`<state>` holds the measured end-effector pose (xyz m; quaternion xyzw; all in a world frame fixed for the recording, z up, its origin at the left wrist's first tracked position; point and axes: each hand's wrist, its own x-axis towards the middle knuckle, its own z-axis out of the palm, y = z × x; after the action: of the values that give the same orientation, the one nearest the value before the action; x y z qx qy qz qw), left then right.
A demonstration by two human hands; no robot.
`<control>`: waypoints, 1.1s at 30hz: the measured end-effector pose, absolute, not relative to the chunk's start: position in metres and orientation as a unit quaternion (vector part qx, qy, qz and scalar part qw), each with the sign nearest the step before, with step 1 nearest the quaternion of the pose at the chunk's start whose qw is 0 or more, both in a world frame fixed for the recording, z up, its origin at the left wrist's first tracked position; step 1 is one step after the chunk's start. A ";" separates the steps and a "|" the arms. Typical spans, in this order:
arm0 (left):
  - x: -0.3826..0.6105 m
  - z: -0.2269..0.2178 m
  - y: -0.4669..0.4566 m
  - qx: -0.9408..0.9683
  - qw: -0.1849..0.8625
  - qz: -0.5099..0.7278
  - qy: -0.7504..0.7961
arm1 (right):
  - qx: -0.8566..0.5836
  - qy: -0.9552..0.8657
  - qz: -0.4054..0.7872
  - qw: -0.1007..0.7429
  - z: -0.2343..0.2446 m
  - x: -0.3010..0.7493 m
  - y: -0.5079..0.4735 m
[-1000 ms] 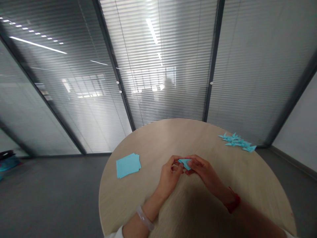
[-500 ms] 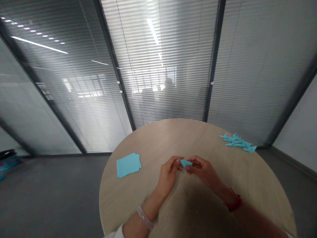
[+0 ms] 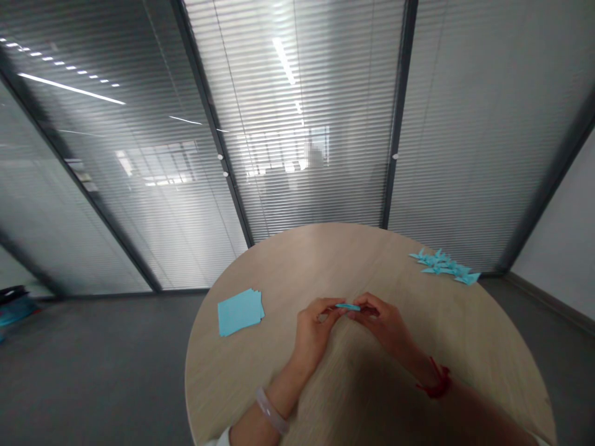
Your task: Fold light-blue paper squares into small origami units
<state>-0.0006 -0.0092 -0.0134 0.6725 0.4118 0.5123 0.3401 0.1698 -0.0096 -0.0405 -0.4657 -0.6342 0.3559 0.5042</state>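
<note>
A: Where is the folded blue paper [image 3: 348, 306]?
B: Between the two hands, over the near-middle part of the round wooden table [image 3: 325, 260]. It appears nearly edge-on, as a thin, pointed sliver. Whether it touches the tabletop, I cannot tell from where I stand.
A: And the left hand [image 3: 311, 329]?
B: Clamped on the paper's left end, thumb below and forefinger above. A pale bangle [image 3: 271, 411] encircles that forearm near the wrist.
A: The right hand [image 3: 387, 323]?
B: Clamped likewise on the right end, between thumb and bent fingers. The wrist carries a red bracelet [image 3: 437, 380]. The two hands are near each other, with the paper spanning the gap.
A: What lies at the person's left?
B: A stack of blue sheets [image 3: 239, 313], flat, its edges slightly uneven, well apart from the left hand.
A: And at the far right?
B: A cluster of folded blue pieces [image 3: 446, 266], pointed in outline, crowded together near the table's edge. Individual forms are too small to separate.
A: The background?
B: Glass panels with horizontal blinds [image 3: 307, 201], set between dark frames, above a grey floor [image 3: 116, 359].
</note>
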 end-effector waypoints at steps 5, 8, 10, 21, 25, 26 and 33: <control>-0.003 -0.011 -0.008 0.655 0.396 0.512 0.389 | -0.402 -0.577 0.485 0.520 -0.041 0.169 -0.005; -0.003 -0.010 -0.007 0.651 0.432 0.503 0.370 | -0.347 -0.553 0.555 0.515 -0.036 0.167 -0.007; -0.002 -0.009 -0.006 0.646 0.458 0.499 0.351 | -0.329 -0.540 0.584 0.508 -0.031 0.167 -0.011; -0.002 -0.002 -0.008 0.633 0.499 0.510 0.298 | -0.237 -0.498 0.692 0.465 -0.032 0.169 -0.018; -0.002 -0.002 -0.008 0.625 0.515 0.509 0.291 | -0.248 -0.484 0.696 0.469 -0.033 0.170 -0.018; -0.002 -0.003 -0.008 0.621 0.521 0.510 0.289 | -0.248 -0.481 0.700 0.466 -0.032 0.170 -0.018; -0.003 -0.003 -0.010 0.616 0.573 0.465 0.275 | -0.264 -0.472 0.716 0.442 -0.025 0.169 -0.022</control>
<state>-0.0027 -0.0095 -0.0029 0.6163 0.2748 0.4652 0.5730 0.1689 -0.0215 -0.0248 -0.2642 -0.4717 0.7158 0.4418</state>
